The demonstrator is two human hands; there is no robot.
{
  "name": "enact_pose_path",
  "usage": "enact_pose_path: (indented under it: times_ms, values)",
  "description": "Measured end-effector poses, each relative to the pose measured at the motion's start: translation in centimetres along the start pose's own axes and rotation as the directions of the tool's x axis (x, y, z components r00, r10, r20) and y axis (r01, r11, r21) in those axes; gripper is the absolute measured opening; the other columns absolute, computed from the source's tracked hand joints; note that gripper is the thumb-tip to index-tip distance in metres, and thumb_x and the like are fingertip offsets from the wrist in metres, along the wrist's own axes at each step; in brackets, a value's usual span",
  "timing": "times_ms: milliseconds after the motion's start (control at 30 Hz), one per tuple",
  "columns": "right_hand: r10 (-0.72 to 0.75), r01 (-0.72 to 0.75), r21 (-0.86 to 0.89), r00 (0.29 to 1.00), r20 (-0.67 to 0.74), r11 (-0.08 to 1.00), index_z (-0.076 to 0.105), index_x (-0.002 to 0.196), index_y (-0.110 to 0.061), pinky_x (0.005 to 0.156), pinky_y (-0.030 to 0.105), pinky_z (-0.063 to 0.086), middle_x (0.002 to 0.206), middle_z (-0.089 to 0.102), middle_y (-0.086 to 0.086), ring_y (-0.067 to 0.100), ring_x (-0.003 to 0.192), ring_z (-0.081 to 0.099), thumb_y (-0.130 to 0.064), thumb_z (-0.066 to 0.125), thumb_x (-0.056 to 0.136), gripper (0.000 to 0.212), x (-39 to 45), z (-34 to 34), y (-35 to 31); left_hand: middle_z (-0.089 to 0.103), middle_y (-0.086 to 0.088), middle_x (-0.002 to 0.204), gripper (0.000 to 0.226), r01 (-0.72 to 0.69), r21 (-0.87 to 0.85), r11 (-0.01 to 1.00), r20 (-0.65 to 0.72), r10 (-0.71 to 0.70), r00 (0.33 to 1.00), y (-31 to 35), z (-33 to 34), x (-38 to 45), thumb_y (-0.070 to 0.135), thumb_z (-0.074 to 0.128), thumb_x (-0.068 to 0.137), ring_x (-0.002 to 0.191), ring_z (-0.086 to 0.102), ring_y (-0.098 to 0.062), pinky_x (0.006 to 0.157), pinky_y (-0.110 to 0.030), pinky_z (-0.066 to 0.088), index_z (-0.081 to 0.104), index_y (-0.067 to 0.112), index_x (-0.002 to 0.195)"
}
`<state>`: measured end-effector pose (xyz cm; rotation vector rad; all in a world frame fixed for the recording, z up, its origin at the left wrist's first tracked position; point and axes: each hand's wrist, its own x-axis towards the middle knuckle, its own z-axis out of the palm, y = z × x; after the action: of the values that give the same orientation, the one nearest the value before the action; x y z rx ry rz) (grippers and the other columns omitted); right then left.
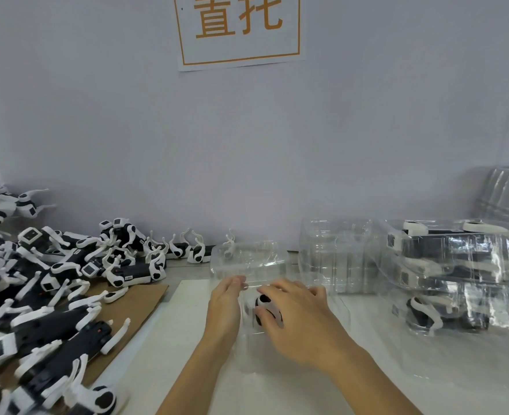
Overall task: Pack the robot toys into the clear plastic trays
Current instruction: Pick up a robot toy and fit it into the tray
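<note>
A clear plastic tray lies on the white table in front of me, its far part raised. Inside it sits a black-and-white robot toy, mostly covered by my right hand, whose curled fingers grip it from above. My left hand rests against the tray's left side with fingers fairly straight. A big heap of loose robot toys covers the left of the table.
Brown cardboard lies under the heap. Empty clear trays stand behind my right hand. Packed trays with toys are stacked at the right. A wall with an orange-framed sign closes the back.
</note>
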<state>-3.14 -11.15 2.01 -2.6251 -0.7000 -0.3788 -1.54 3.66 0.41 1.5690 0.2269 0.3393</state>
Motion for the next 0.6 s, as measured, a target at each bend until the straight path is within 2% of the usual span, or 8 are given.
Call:
enact_pose_path:
  times_ms: [100, 200, 400, 500, 600]
  values:
    - [-0.019, 0.022, -0.049, 0.999, 0.049, 0.999, 0.046, 0.134, -0.037, 0.101, 0.039, 0.024, 0.130, 0.052, -0.021, 0.008, 0.123, 0.044, -0.050, 0.027, 0.102, 0.040, -0.1, 0.2, -0.2, 0.069, -0.002, 0.106, 0.027, 0.029, -0.081, 0.996, 0.010, -0.028, 1.000, -0.2, 0.2, 0.0, 0.013, 0.043, 0.102, 0.101, 0.059, -0.007, 0.095, -0.031, 0.045, 0.070, 0.017, 0.101]
    - [-0.022, 0.027, -0.075, 0.997, 0.077, 0.997, 0.050, 0.118, -0.037, 0.099, 0.039, 0.025, 0.122, 0.056, -0.021, 0.009, 0.118, 0.048, -0.048, 0.024, 0.102, 0.033, -0.1, 0.3, -0.4, 0.069, -0.005, 0.108, 0.028, 0.035, -0.109, 0.993, -0.001, -0.035, 0.999, -0.4, 0.4, 0.0, 0.009, 0.041, 0.102, 0.102, 0.061, -0.011, 0.086, -0.026, 0.048, 0.069, 0.012, 0.102]
    - [-0.020, 0.022, -0.021, 0.997, 0.070, 1.000, 0.047, 0.137, -0.037, 0.103, 0.034, 0.022, 0.136, 0.052, -0.021, 0.005, 0.124, 0.043, -0.047, 0.028, 0.101, 0.043, 0.0, 0.2, -0.2, 0.070, -0.005, 0.106, 0.031, 0.055, -0.092, 0.994, -0.003, -0.056, 0.998, -0.4, 0.3, 0.0, 0.002, 0.040, 0.098, 0.106, 0.062, -0.014, 0.104, -0.044, 0.048, 0.069, 0.011, 0.103]
    - [-0.017, 0.013, 0.060, 0.998, 0.062, 0.998, 0.047, 0.139, -0.037, 0.106, 0.030, 0.020, 0.137, 0.050, -0.022, 0.003, 0.123, 0.043, -0.044, 0.033, 0.101, 0.041, -0.1, 0.1, -0.1, 0.070, -0.006, 0.107, 0.030, 0.055, -0.074, 0.996, 0.000, -0.055, 0.998, -0.5, 0.2, 0.2, 0.003, 0.040, 0.098, 0.106, 0.062, -0.015, 0.104, -0.040, 0.047, 0.069, 0.011, 0.104]
    - [0.030, -0.030, 0.169, 1.000, 0.001, 0.985, 0.058, 0.128, -0.035, 0.105, 0.027, 0.030, 0.120, 0.052, -0.019, 0.002, 0.103, 0.043, -0.030, 0.041, 0.100, 0.034, -0.1, -0.7, 0.4, 0.070, -0.006, 0.107, 0.029, 0.041, -0.056, 0.998, 0.005, -0.041, 0.999, -0.5, 0.2, 0.3, 0.004, 0.040, 0.099, 0.106, 0.062, -0.015, 0.097, -0.032, 0.046, 0.068, 0.012, 0.103]
